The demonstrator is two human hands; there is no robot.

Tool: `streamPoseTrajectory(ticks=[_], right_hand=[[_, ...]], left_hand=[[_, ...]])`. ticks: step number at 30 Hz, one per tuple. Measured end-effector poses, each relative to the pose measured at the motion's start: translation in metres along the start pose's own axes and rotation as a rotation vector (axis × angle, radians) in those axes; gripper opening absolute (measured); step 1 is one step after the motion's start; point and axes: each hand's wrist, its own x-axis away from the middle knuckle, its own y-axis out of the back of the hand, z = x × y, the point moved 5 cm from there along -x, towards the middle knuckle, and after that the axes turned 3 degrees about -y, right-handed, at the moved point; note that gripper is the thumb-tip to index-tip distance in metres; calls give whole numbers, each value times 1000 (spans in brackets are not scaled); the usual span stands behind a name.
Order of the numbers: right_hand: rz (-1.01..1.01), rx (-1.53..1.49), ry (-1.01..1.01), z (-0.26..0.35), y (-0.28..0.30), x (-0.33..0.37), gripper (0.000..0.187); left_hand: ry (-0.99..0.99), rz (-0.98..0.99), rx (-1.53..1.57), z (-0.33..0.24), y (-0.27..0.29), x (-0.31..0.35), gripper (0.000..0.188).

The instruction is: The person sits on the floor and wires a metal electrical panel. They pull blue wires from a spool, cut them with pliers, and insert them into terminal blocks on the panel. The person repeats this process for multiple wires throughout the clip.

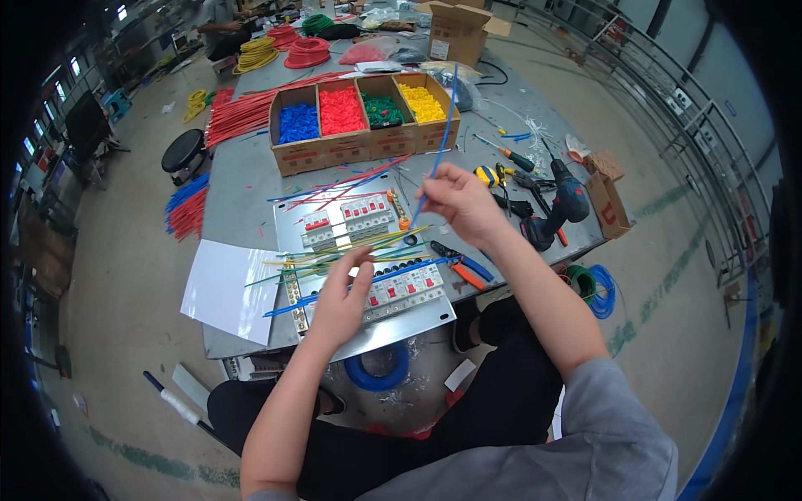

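Note:
My right hand [462, 204] pinches a thin blue wire [444, 138], which stands up steeply above the panel's right side. My left hand [338, 296] hovers over the panel's lower half, fingers loosely curled and a little apart; nothing shows in it. Beneath both hands lies a metal mounting panel [380, 334]. Red-switched circuit breakers [368, 213] form its upper row, and more breakers [405, 288] its lower row. Yellow-green wires [322, 263] and blue wires [288, 310] lie across it. Brass terminal bars [294, 292] run along its sides. Wire strippers [464, 265] with blue and orange handles rest at its right edge.
Behind the panel, a divided cardboard box [322, 154] holds blue, red, green and yellow caps. A cordless drill [561, 200] and screwdrivers [510, 153] lie at right. A white sheet [230, 288] is at left. Red wire bundles [242, 117] and wire coils [307, 52] lie farther back.

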Motion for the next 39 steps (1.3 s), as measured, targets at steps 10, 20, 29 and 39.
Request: streamPoseTrajectory(ticks=[10,20,29,39], right_hand=[[154,215,-103,-15,-44,-7,20],[75,-2,-134,-16,-37,-8,28],[-48,32,6,1,-9,-10,48],[-79,13,65,8,5,-12,47]], left_hand=[[373,151,715,-5,-20,-3,41],[342,118,431,13,-23,7,35],[197,51,-11,22,-30,12,37],[124,12,-21,37,-35,23,40]])
